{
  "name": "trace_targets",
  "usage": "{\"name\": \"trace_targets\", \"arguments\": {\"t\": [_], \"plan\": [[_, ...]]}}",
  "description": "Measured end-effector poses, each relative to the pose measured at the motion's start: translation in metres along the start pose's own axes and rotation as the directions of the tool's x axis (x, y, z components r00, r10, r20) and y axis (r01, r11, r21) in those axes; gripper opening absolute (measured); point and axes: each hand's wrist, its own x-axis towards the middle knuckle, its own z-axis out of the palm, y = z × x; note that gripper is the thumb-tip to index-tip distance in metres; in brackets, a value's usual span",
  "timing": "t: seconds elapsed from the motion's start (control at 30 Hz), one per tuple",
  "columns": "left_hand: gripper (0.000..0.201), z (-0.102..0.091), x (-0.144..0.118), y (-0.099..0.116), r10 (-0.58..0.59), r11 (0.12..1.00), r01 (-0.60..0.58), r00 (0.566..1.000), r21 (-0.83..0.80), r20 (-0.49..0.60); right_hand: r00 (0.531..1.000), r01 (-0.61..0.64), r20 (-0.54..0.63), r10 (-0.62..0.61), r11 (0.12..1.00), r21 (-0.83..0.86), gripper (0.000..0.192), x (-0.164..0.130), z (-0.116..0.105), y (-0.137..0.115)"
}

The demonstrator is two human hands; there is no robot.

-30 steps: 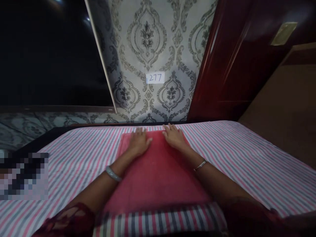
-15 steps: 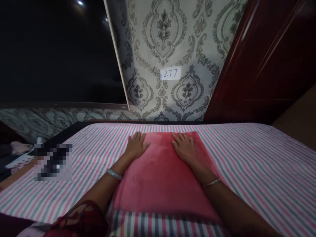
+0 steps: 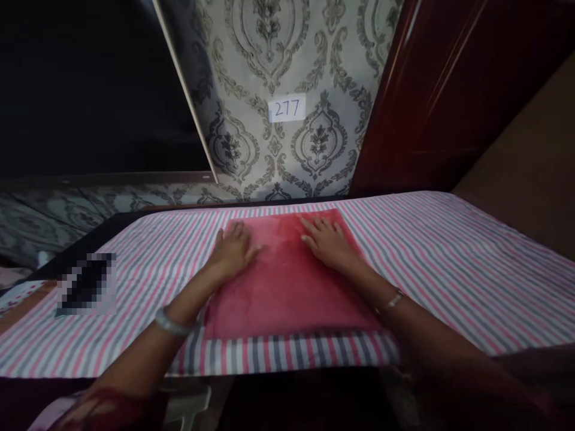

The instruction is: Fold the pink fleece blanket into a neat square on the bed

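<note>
A red and pink folded cloth [image 3: 283, 287] lies flat on a striped tablecloth [image 3: 426, 257] in the middle of the view. My left hand [image 3: 231, 248] rests on the cloth's far left part, fingers spread. On the far right part lies my right hand [image 3: 327, 242], its fingers also apart and flat. Both palms touch the fabric, and neither hand grips anything. The left hand is slightly blurred. A thick bangle [image 3: 169, 323] is on my left wrist and a thin bracelet [image 3: 395, 298] on my right.
A pixelated dark object [image 3: 87, 284] lies on the tablecloth at the left. Behind the table stand a patterned wall with a paper label reading 277 [image 3: 287, 108], a large dark screen [image 3: 90, 90] and a dark red glossy panel [image 3: 417, 120].
The view has shifted, showing more of the table's front edge. Both hands stay spread on the cloth; the left has slid slightly nearer to me and toward the cloth's left edge.
</note>
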Motion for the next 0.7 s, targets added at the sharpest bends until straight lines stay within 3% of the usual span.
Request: {"name": "trace_targets", "arguments": {"t": [0.07,0.13,0.3,0.43,0.57,0.7], "plan": [[0.069,0.006,-0.031,0.017,0.182,0.983,-0.182,0.980,0.010,-0.074,0.996,0.073,-0.048,-0.073,0.997,-0.005,0.058,-0.028,0.001,0.003],[0.074,0.021,-0.058,0.031,0.286,0.958,-0.286,0.953,0.008,-0.098,0.991,0.116,-0.062,-0.117,0.993,-0.012,0.059,-0.054,0.010,0.008],[0.076,0.053,-0.084,0.045,0.259,0.966,-0.260,0.960,0.007,-0.108,0.991,0.086,-0.100,-0.089,0.996,-0.032,0.059,-0.085,0.035,0.018],[0.073,0.053,-0.082,0.032,0.252,0.968,-0.250,0.956,0.031,-0.153,0.989,0.090,-0.116,-0.093,0.995,-0.032,0.058,-0.084,0.038,0.021],[0.068,0.051,-0.089,0.002,0.169,0.986,-0.167,0.973,0.028,-0.154,0.990,0.094,-0.103,-0.098,0.995,-0.035,0.057,-0.084,0.035,0.021],[0.064,0.059,-0.101,-0.026,0.067,0.983,-0.093,0.985,-0.160,-0.160,0.989,0.089,-0.111,-0.093,0.995,-0.041,0.056,-0.084,0.036,0.021]]}}
